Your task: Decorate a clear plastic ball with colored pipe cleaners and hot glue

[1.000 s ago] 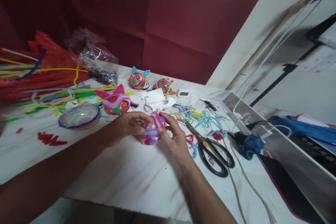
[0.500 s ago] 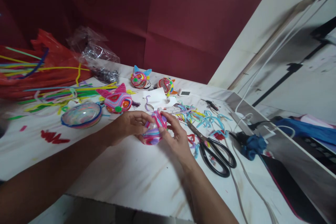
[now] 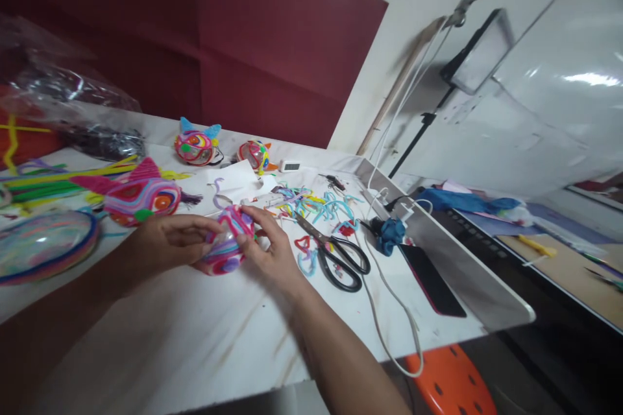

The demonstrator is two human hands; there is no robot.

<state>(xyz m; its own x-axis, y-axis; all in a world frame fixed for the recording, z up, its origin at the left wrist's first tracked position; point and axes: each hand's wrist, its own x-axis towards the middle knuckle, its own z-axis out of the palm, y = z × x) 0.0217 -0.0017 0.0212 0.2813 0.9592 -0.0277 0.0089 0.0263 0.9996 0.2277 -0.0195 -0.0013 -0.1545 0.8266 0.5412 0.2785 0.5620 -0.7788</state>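
Between my two hands is a rounded clear ball [image 3: 226, 248] wrapped in pink, purple and blue fuzzy pipe cleaners. My left hand [image 3: 172, 241] grips its left side, and the fingers of my right hand [image 3: 267, 243] close on its right side. Parts of the ball are hidden behind the fingers. Left of it sits a pink-eared pipe-cleaner animal head [image 3: 141, 198] with an orange eye. Black-handled scissors [image 3: 338, 258] lie on the table to the right of my right hand, beside a heap of pipe-cleaner scraps [image 3: 321, 204].
At the back stand a blue-eared head [image 3: 197, 144] and an orange-trimmed one [image 3: 254, 155]. A clear bowl-like shell [image 3: 43, 243] lies at left, near a plastic bag [image 3: 73, 91]. To the right are a white cable [image 3: 389, 301], a dark phone [image 3: 433, 282] and an orange stool [image 3: 452, 382].
The camera view has swung to the right, so everything on the table appears farther left. Both hands keep hold of the ball, with little change in their grip.
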